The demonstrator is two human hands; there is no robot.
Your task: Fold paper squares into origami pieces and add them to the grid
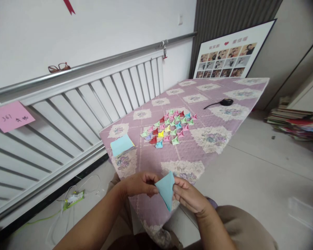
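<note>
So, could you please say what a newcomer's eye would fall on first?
The colourful folded papers would likely draw the eye first, grouped on the flowered tablecloth. Nearer, the left fingers and right fingers hold a blue folded paper. At the back stands a photo board.

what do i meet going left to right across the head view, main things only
Pink note, glasses, paper stack, left hand, folded blue paper, right hand, black object.

Folded paper: light blue. Tablecloth: mauve, cream floral patches. Paper figures: multicoloured.
</note>
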